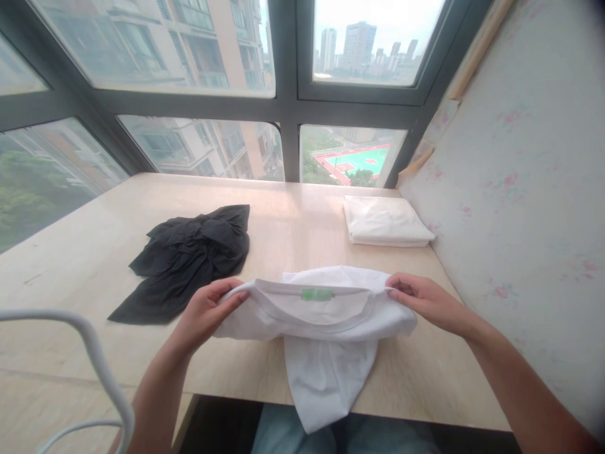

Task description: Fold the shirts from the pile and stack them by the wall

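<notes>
Two hands: left hand [205, 309] and right hand [418, 296], well apart, each pinching one shoulder of one white fabric shirt [326, 331], held at the front of the pale wood-look tabletop [288, 233]. Beyond: one crumpled black cloth garment [193, 252], left; one folded white cloth [385, 221], right.

Single head-worn view, looking forward and down, from close above the pale wood-grain counter [288, 236], bare left hand [205, 309] near at eight o'clock, bare right hand [423, 297] at four, dark grey-framed windows [286, 107] farther off at twelve
</notes>
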Demonstrator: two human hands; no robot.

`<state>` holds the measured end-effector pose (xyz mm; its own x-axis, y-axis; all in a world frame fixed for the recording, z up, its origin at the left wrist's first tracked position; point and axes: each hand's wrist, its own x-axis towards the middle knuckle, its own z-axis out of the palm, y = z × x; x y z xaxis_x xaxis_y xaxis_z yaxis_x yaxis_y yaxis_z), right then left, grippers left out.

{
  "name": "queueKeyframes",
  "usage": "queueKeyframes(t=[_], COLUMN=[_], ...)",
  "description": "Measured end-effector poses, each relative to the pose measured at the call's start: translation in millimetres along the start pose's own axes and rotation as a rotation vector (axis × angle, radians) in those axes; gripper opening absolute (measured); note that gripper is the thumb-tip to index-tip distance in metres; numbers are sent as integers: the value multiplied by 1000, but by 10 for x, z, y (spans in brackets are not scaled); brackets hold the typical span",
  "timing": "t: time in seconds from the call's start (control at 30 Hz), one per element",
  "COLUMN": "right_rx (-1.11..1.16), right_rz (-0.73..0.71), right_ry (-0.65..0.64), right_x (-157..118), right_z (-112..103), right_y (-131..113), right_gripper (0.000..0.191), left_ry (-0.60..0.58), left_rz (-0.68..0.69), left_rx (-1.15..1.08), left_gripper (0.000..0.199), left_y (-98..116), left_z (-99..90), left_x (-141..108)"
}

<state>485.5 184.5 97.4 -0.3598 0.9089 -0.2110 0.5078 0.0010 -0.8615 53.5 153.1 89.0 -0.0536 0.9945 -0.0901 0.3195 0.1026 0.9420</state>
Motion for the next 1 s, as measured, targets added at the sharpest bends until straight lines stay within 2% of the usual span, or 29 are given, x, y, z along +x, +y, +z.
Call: queueKeyframes(t=[0.07,0.2,0.3,0.43,0.53,0.7,0.8,1.0], right_rx=[66,268,200,211,219,256,351,671], right_rz=[-7,10,92,226,301,384,380,205], right_ry=[26,103,149,155,181,50,41,137], right_x=[29,181,317,322,178,-86,-126,-114], right_z=[-16,-22,14,73,83,136,214,243], right_y=[-96,-136,17,356,586,727,672,425], right_gripper=[39,47,50,53,48,50,59,63], left_ry=[60,29,-23,-17,35,113,118,202], left_rz=[66,163,144,58,-21,-94,-88,-70], left_rx=[-15,125,280,344,272,137,46,-363], left_gripper=[35,34,33,35,40,40,41,34], left_y=[84,113,-52,-407,-636,-820,-809,-574], left_z=[35,96,133,150,123,91,128,158], left_x=[113,374,504,475,376,322,346,250])
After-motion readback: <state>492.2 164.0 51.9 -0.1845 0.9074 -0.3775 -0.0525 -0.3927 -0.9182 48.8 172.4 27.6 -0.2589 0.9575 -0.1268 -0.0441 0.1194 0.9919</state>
